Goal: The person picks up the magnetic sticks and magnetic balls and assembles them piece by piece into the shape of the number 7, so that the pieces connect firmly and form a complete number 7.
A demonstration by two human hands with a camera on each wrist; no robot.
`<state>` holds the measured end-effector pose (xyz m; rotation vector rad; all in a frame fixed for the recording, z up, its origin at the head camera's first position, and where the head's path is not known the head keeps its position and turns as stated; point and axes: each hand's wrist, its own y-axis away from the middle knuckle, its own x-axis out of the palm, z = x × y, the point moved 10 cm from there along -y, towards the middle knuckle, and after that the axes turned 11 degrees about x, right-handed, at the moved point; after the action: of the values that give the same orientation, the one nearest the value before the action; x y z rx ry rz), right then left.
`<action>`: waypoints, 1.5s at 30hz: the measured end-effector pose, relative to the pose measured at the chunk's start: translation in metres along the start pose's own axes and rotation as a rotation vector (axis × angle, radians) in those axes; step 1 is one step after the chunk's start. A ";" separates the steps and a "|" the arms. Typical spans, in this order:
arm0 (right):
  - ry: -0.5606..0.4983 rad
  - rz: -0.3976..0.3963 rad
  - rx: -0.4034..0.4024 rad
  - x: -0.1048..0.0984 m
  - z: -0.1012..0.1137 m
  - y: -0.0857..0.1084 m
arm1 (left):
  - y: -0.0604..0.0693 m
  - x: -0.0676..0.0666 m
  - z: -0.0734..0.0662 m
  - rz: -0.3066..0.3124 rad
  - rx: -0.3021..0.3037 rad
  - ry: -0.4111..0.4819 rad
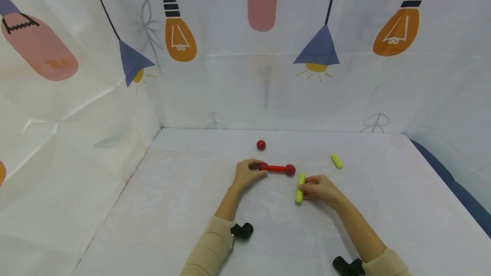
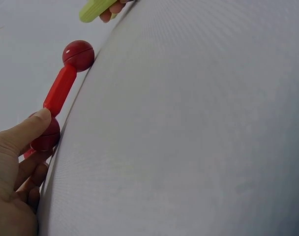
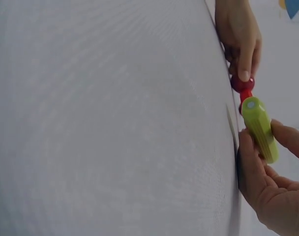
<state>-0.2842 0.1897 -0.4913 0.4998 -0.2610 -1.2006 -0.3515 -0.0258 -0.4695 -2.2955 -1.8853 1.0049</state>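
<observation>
A red rod [image 1: 277, 168] joins two darker red balls on the white table, like a small dumbbell. My left hand [image 1: 246, 174] pinches its left ball [image 2: 45, 140] between thumb and fingers; the right ball [image 1: 290, 169] is free. Just right of it, my right hand [image 1: 321, 190] holds a yellow-green rod [image 1: 300, 188] by thumb and fingertips. In the right wrist view this ridged rod [image 3: 260, 129] shows a pale round spot on its near end and partly covers the red piece.
One loose red ball [image 1: 261, 145] lies behind the left hand. A shorter-looking yellow-green rod [image 1: 336, 161] lies at the back right. The white table [image 1: 184, 191] meets hanging sheets at the back and left. Each wrist wears a black camera [image 1: 242, 231].
</observation>
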 end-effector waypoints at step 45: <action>-0.019 -0.057 0.087 0.027 0.006 -0.021 | -0.001 0.001 0.003 0.004 -0.001 -0.003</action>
<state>-0.2944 0.1579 -0.4986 0.5754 -0.3179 -1.2534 -0.3535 -0.0260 -0.4721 -2.3010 -1.8834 1.0086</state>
